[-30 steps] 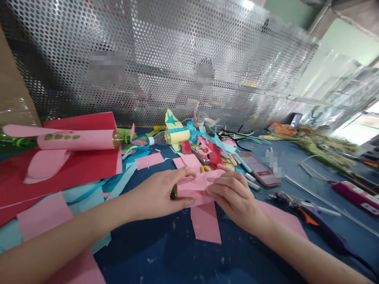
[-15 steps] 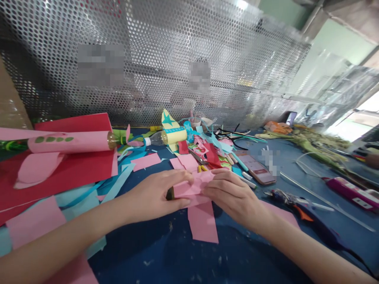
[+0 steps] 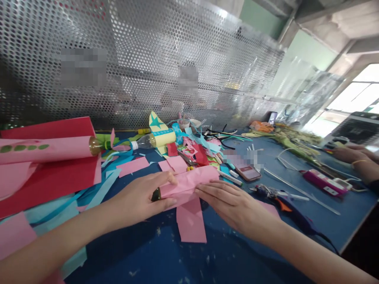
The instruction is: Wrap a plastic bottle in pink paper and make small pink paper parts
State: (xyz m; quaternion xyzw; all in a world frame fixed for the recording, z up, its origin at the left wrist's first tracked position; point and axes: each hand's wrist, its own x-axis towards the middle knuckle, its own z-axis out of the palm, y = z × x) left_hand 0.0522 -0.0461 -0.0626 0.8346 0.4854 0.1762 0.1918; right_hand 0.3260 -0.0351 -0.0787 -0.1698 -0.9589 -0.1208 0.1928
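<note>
1. Straighter-fingered than before, the right hand [image 3: 237, 203] presses against the rolled pink paper tube [image 3: 188, 182] at frame centre.
2. Left hand [image 3: 137, 198] grasps the tube's left end, beside a dark glossy piece [image 3: 156, 194].

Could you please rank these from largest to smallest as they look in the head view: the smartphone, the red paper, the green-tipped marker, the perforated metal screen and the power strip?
1. Perforated metal screen
2. Red paper
3. Smartphone and power strip, too alike to separate
4. Green-tipped marker

Head-worn view, facing forward and down
</note>
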